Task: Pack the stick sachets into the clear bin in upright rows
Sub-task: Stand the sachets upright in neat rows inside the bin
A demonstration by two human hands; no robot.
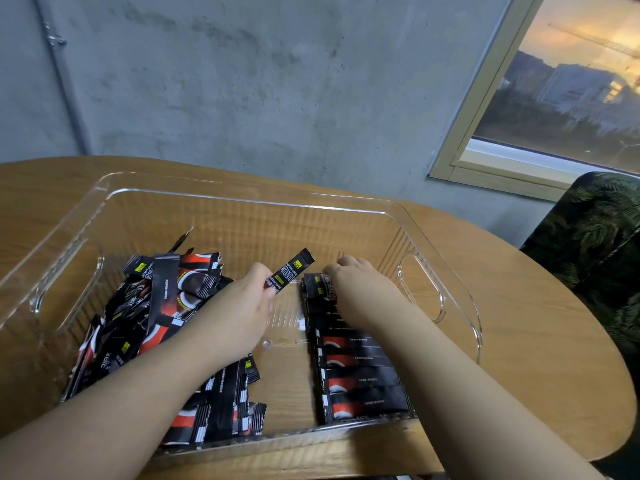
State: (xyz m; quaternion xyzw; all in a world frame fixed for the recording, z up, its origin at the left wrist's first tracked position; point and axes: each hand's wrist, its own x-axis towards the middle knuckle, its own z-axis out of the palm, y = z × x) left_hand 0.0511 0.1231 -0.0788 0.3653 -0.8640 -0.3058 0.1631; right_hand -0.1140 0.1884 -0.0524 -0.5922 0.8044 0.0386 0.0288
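The fingers (268, 284) of the left hand (247, 306) are curled and pinch the lower end of a single stick sachet (290, 273), held above the middle of the clear bin (440, 296). Its long axis runs on a slant, the free end pointing up and to the right, away from the person. The right hand (360, 282) reaches into the right part of the bin, its fingers bent down onto the far end of a packed row of sachets (360, 375); whether they grip one or only press on it cannot be told.

The held sachet is a narrow black strip with a small yellow patch near its upper end and pale lettering along its length. The packed row runs from the near wall toward the far wall, the sachets lying close against one another and showing black faces with red and white curves. A loose heap of sachets (162, 306) fills the left part of the bin, lying at all angles.

The bin has ribbed walls and cut-out handles at both ends, and stands on a rounded wooden worktop (540, 327). Behind it is a grey concrete wall (263, 91); a window (568, 88) at the right shows buildings under an evening sky, and a chair with leaf-patterned fabric (595, 237) stands beside the worktop.
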